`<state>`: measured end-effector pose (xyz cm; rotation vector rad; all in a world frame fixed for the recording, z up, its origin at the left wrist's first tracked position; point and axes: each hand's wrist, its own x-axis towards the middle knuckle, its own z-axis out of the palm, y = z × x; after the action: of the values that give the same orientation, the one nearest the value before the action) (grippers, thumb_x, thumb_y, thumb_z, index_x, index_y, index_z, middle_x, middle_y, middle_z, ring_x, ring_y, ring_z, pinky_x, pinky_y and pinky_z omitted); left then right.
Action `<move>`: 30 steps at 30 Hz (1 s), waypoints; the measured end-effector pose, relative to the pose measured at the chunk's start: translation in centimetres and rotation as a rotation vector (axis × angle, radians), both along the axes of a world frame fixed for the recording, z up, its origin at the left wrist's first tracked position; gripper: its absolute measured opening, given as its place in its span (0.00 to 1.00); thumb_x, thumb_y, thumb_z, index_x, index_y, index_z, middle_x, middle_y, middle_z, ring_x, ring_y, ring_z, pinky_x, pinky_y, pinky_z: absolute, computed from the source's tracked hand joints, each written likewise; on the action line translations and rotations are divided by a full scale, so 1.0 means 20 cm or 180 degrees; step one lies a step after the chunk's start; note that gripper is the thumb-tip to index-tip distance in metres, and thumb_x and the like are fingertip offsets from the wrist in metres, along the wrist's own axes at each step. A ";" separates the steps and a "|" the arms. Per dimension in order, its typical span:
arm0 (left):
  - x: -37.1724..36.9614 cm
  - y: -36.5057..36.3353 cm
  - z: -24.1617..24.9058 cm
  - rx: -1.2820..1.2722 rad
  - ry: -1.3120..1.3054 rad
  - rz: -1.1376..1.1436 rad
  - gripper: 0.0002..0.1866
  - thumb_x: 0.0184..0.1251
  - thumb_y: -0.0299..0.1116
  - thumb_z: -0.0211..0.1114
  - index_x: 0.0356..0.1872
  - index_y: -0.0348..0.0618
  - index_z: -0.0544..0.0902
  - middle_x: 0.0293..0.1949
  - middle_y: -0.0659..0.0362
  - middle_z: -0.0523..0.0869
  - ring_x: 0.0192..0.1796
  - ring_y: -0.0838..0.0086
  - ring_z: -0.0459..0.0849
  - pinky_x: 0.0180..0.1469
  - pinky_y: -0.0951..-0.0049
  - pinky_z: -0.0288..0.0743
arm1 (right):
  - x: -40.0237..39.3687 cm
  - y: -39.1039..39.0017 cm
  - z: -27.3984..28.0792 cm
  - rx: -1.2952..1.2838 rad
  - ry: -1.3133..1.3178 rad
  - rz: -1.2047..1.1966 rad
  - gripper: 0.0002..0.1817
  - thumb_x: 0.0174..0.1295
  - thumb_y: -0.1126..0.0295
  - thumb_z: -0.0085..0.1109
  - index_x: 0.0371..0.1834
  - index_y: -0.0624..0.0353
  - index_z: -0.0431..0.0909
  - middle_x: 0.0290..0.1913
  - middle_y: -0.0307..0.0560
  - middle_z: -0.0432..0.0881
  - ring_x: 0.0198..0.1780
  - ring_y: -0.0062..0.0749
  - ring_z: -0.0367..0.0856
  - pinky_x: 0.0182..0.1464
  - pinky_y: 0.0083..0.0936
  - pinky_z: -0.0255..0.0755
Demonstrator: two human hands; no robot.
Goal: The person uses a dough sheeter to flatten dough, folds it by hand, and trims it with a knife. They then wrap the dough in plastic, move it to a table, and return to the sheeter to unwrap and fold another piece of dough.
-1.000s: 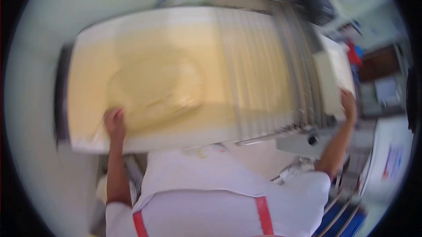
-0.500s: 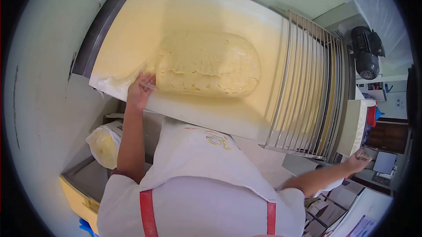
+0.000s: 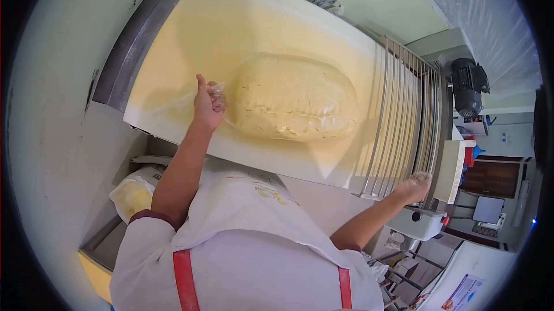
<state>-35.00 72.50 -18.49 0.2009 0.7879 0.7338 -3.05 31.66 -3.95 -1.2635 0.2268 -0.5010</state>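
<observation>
A large, pale yellow slab of dough (image 3: 297,97) lies on the white work surface (image 3: 277,164), with thin clear plastic film (image 3: 179,102) trailing from its left end. Just left of the dough, my left hand (image 3: 210,103) is raised with its fingers curled round some of the film and its thumb sticking out. My right hand (image 3: 416,186) is closed near the front end of the wire guard; what it holds, if anything, is too small to make out.
On the right stand a wire guard (image 3: 392,120) with rollers behind it and a black motor (image 3: 467,87). A metal tray edge (image 3: 130,45) borders the surface at left. A plastic-lined bag (image 3: 135,194) stands below left.
My left hand has moved up and right, lifting away from the surface with the film. My right hand has come in from the far right to the wire guard.
</observation>
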 end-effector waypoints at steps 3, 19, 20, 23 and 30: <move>0.01 -0.06 0.07 0.0530 0.0799 -0.0351 0.23 0.73 0.58 0.50 0.22 0.56 0.65 0.15 0.72 0.56 0.13 0.82 0.52 0.17 0.79 0.47 | -0.07 0.00 -0.37 -0.2550 -0.0689 0.0140 0.19 0.69 0.62 0.42 0.47 0.67 0.79 0.40 0.47 0.81 0.45 0.33 0.79 0.49 0.28 0.72; 0.89 -0.30 1.58 0.1736 -0.1732 -0.2449 0.22 0.78 0.45 0.47 0.19 0.56 0.59 0.13 0.72 0.50 0.13 0.83 0.47 0.15 0.80 0.44 | -0.50 1.12 -0.70 -0.1467 0.0051 0.3518 0.26 0.71 0.59 0.51 0.67 0.65 0.67 0.68 0.57 0.69 0.72 0.44 0.63 0.72 0.34 0.55; 1.04 -0.41 1.63 0.1775 -0.1681 -0.2605 0.21 0.78 0.45 0.48 0.20 0.56 0.60 0.13 0.72 0.51 0.13 0.83 0.49 0.16 0.80 0.45 | -0.48 1.16 -0.69 -0.1281 0.0017 0.3725 0.27 0.73 0.56 0.45 0.67 0.65 0.66 0.66 0.54 0.71 0.69 0.42 0.66 0.68 0.33 0.61; 1.42 -0.71 1.42 0.1259 -0.1126 -0.3001 0.21 0.77 0.46 0.50 0.20 0.55 0.61 0.15 0.71 0.55 0.15 0.83 0.52 0.18 0.80 0.48 | -0.37 1.19 -0.67 0.0033 0.0402 0.4096 0.26 0.74 0.56 0.43 0.67 0.64 0.66 0.65 0.53 0.72 0.67 0.41 0.68 0.67 0.34 0.64; 1.35 -0.56 0.48 0.0516 -0.0299 -0.2212 0.21 0.77 0.46 0.49 0.19 0.57 0.61 0.14 0.71 0.54 0.15 0.82 0.53 0.17 0.78 0.48 | -0.25 0.88 -0.73 0.4202 0.0443 0.4416 0.25 0.75 0.56 0.38 0.67 0.61 0.65 0.61 0.50 0.75 0.62 0.40 0.73 0.63 0.34 0.68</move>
<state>-8.03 61.29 -8.96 0.5502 0.5150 0.1440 -8.02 49.26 -18.63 0.0514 -0.2254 0.8643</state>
